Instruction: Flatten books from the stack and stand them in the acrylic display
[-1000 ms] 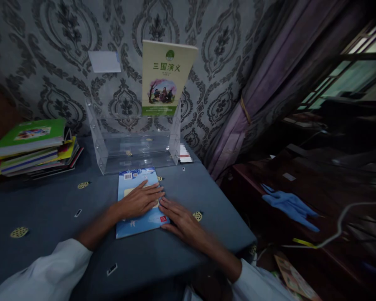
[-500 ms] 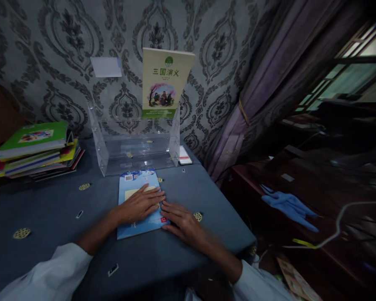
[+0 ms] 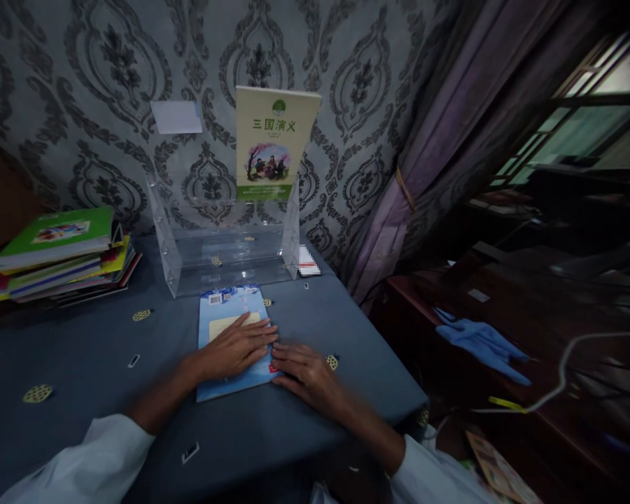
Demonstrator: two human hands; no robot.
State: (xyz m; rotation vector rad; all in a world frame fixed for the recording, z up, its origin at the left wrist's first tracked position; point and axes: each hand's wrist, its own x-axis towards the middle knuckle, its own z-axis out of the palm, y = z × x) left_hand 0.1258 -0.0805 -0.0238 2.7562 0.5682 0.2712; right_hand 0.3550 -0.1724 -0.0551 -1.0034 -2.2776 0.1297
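Note:
A blue book (image 3: 215, 388) with a pale yellow panel and a barcode lies flat on the dark blue tablecloth (image 3: 162, 378). Across its middle rests my left hand (image 3: 236, 348), palm down with the fingers stretched to the right. My right hand (image 3: 307, 374) lies along the book's right edge, fingers extended, its tips close to those of my left hand. Just behind the book stands a clear acrylic book stand (image 3: 225, 269). On its upper right a cream and green book (image 3: 270, 143) stands upright.
A stack of books (image 3: 63, 245) sits at the left. A white card (image 3: 177, 117) shows above the stand, against the patterned wall. To the right are a tied purple curtain (image 3: 388, 224), a dark red desk with a blue cloth (image 3: 480, 346), and a pale cable (image 3: 561, 378).
My left hand has slid slightly towards me on the blue book. My right hand has barely moved. The view has shifted a little.

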